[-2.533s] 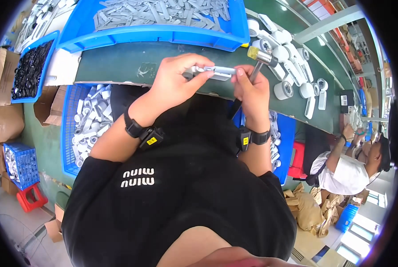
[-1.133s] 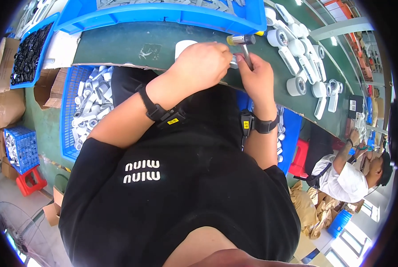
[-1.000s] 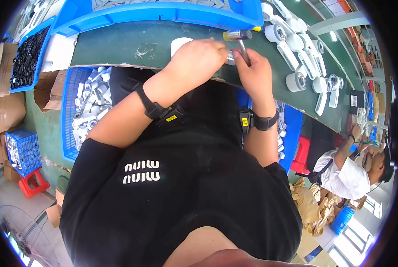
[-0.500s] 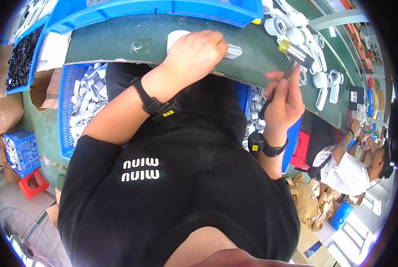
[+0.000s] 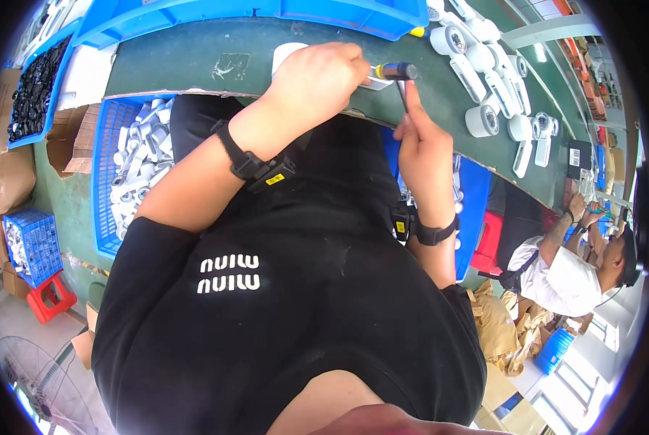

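My left hand (image 5: 323, 76) is closed over a white plastic part with a round end (image 5: 288, 55), pressing it on the green bench top. The part's narrow end sticks out past my fingers. My right hand (image 5: 424, 148) grips the handle of a small two-faced hammer (image 5: 395, 71), one face yellow, the other dark. The yellow face is right at the part's narrow end, close to my left fingertips; whether it touches I cannot tell. My left palm hides the middle of the part.
A blue tray (image 5: 252, 9) stands along the bench's far side. White handheld-fan-like parts (image 5: 484, 65) lie at the right. A blue crate (image 5: 107, 181) of white parts is below left, a tray of black parts (image 5: 42, 87) beyond it. Another person (image 5: 560, 268) works at far right.
My right hand has swung the hammer left and inward, from above the white parts to the end of the held part. My left hand has stayed nearly in place.
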`<state>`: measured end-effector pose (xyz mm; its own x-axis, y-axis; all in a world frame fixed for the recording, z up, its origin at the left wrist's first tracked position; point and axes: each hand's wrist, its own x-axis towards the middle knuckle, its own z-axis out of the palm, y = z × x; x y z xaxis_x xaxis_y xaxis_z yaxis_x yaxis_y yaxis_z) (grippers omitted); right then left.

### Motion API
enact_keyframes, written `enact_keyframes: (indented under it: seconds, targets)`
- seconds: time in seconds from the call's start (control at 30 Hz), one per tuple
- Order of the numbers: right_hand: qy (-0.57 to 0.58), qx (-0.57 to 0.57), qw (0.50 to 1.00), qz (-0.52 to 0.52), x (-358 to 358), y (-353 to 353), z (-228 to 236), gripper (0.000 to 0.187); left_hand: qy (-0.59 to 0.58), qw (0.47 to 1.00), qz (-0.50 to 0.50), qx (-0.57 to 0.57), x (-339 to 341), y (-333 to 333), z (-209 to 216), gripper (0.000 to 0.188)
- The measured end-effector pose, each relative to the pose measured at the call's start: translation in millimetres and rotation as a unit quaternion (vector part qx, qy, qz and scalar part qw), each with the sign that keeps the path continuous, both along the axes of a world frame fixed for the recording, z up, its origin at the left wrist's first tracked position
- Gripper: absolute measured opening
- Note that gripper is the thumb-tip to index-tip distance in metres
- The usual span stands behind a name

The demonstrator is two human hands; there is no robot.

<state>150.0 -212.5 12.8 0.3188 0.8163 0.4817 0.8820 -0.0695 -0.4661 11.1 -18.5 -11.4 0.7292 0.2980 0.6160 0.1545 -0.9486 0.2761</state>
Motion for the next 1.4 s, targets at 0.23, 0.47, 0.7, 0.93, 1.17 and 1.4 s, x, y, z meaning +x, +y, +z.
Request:
enact_keyframes:
  seconds: [0.23, 0.47, 0.7, 0.93, 1.17, 1.4]
  targets:
    - [0.360, 0.063, 0.931, -0.008, -12, -6, 0, 0.059, 0.062, 0.998, 0.018, 0.020, -1, -1, 7, 0.021]
    - [0.407, 0.045, 0.912, 0.015, -14, -7, -9, 0.063, 0.075, 0.986, -0.122, 0.082, -30, 11, 26, 0.031]
    - [0.362, -0.052, 0.927, 0.079, -17, 1, -6, 0.065, -0.036, 0.990, -0.002, -0.139, -73, 17, 9, 0.037]
    - [0.230, 0.012, 0.962, 0.148, -28, 28, 20, 0.057, -0.053, 0.967, 0.101, -0.227, -75, 14, -8, 0.049]
    - [0.140, 0.066, 0.971, 0.184, -43, 41, 15, 0.061, -0.119, 0.951, 0.032, -0.284, -68, 25, -30, 0.055]
    - [0.072, -0.063, 0.978, 0.184, -42, 47, 14, 0.054, -0.124, 0.945, 0.061, -0.298, -68, 22, -29, 0.053]
